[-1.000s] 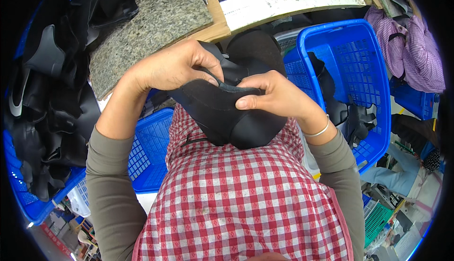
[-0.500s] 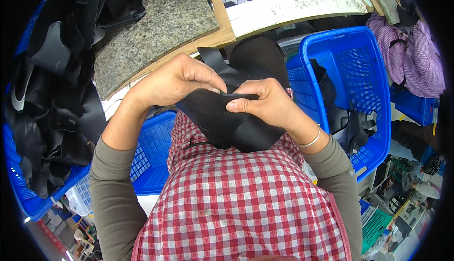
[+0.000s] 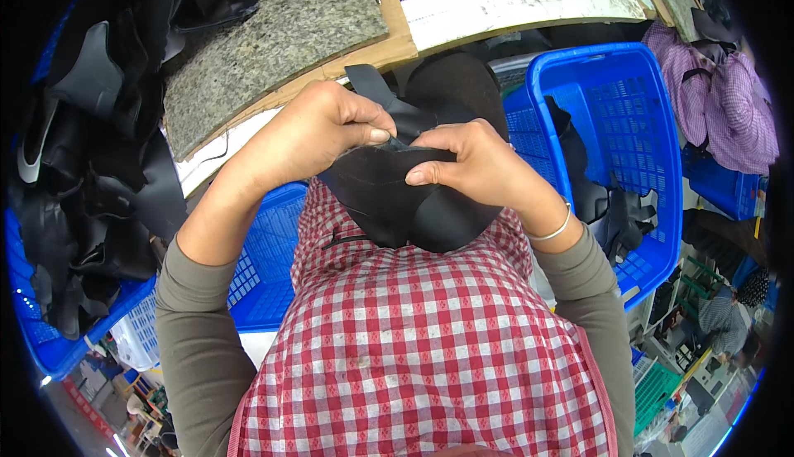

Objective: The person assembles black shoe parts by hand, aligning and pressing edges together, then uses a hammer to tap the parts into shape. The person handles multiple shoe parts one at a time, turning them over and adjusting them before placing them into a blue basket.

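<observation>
A black shoe upper [image 3: 385,188], with a smooth leather part and a stitched seam, hangs over my lap between both hands. My left hand [image 3: 318,130] is closed, thumb and forefinger pinching its top edge near the middle. Just to the right, my right hand [image 3: 475,163] grips the same edge, thumb on the near face and fingers behind it. A narrow dark strip shows between the two pinches; whether it is part of the upper I cannot tell. Behind it, a black flap of the piece rises toward the table edge.
Ahead stands a worktable with a speckled stone slab [image 3: 273,43] and a white top [image 3: 513,2]. On the left a blue basket [image 3: 41,358] overflows with black leather pieces [image 3: 107,200]. Another blue basket [image 3: 269,242] is by my left forearm; a blue basket [image 3: 662,200] at right holds black pieces.
Both hands and the upper have shifted slightly up. My left finger and thumb have closed together on the edge, and the dark strip between the hands shows more.
</observation>
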A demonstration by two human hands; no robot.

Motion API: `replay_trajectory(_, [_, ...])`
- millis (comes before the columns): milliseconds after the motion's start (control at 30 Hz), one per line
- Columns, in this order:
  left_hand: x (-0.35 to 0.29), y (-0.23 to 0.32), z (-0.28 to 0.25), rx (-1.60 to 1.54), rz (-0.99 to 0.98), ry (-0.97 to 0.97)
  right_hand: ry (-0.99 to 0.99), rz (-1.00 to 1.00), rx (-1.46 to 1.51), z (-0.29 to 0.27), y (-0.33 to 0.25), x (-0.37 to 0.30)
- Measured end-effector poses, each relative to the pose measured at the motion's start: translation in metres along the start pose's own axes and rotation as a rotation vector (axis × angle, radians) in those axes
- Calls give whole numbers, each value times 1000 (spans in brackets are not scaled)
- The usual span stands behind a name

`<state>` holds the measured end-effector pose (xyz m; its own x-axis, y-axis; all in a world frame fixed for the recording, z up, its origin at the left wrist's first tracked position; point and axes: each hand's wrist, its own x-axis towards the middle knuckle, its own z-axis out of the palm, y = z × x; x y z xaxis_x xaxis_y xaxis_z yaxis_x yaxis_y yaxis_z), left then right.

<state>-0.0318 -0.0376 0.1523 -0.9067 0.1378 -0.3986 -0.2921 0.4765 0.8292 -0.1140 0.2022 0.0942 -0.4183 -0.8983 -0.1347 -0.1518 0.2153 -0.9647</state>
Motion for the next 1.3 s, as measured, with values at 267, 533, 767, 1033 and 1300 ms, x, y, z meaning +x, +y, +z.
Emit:
replay_trajectory(267, [-1,-7,-3,-29,235,-83,5,-66,-57,2,-7,5])
replay_trajectory(533, [-2,-10,-11,-287,174,-39,-3,117,50,13,-7,6])
replay_trajectory(767, [-35,-11,8,-255,50,106,12,39,-49,4,-15,6])
replay_trajectory(1033, [-37,-18,14,-211,75,219,22,-36,-309,15,-46,20])
replay_trajectory(1300, [-45,-36,19,-165,184,259,11,-74,-202,21,-36,15])
